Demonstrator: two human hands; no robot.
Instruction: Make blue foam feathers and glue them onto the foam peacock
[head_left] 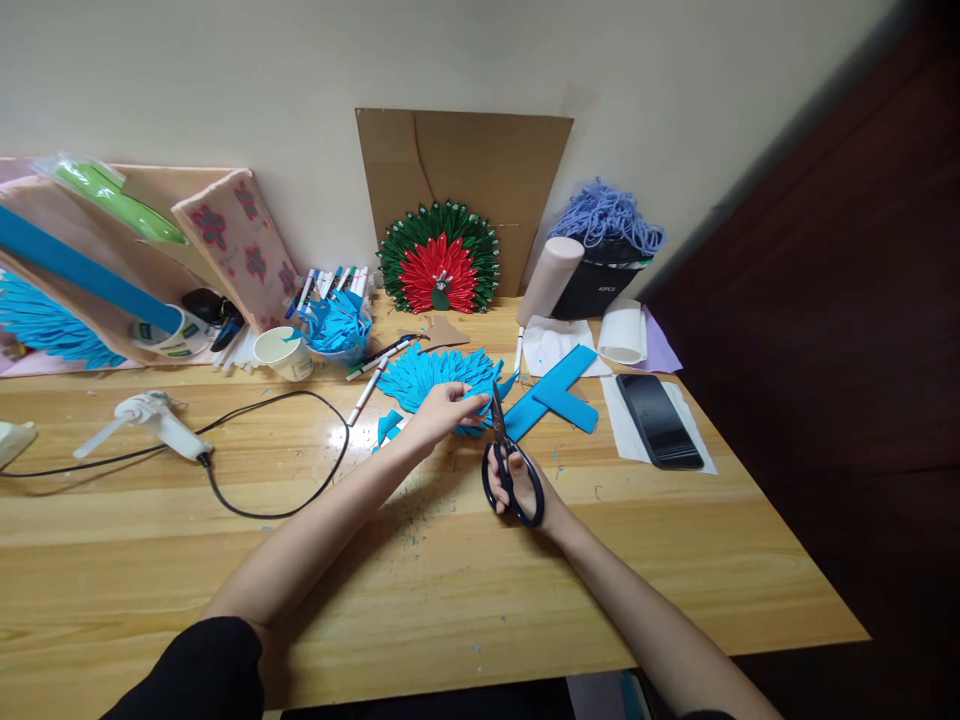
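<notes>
My right hand (517, 485) grips a pair of black-handled scissors (514, 487), fingers through the loops and blades pointing away from me. Just left of the blades, my left hand (450, 410) is closed in a pinch on a small blue piece (480, 398), which looks like felt or foam; its outline is hard to make out. Behind and under that hand lies a heap of blue petal-shaped pieces (420, 375). Two flat blue strips (555, 390) cross each other right of the scissors. Small blue scraps (388, 425) lie left of my left hand.
A glue gun (161, 425) with a looping cord lies left. A paper cup (283, 352) and a tub of blue pieces (337, 325) stand behind. A red-green peacock craft (441, 262) leans on cardboard (487, 160). A phone (660, 420) lies right, near the table's edge.
</notes>
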